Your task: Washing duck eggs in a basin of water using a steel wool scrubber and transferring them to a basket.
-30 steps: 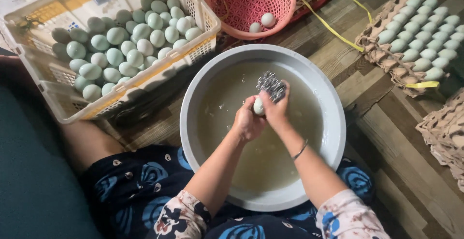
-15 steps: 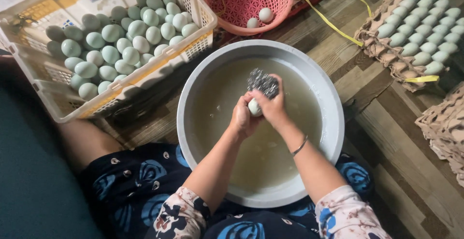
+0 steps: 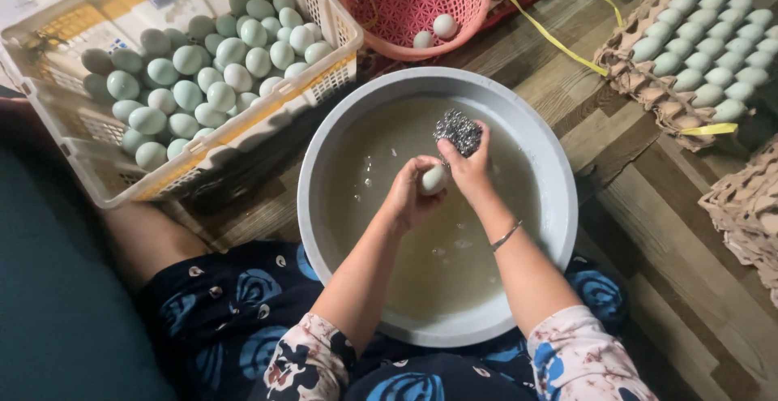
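My left hand (image 3: pixel 412 194) is closed around a pale egg (image 3: pixel 433 179), held over a large grey basin (image 3: pixel 559 206) of cloudy water. My right hand (image 3: pixel 468 167) grips a steel wool scrubber (image 3: pixel 458 131) and presses it against the top of that egg. A thin bracelet sits on my right wrist. Both forearms reach over the basin's near rim from my lap.
A white plastic crate (image 3: pixel 81 170) of several pale green eggs stands at the upper left. A pink basket (image 3: pixel 478 0) with two eggs sits behind the basin. Cardboard trays (image 3: pixel 624 77) filled with eggs lie at the upper right, on a wooden floor, with yellow straps.
Both hands stay over the basin with the egg and scrubber. They have shifted only slightly as the scrubber works against the egg.
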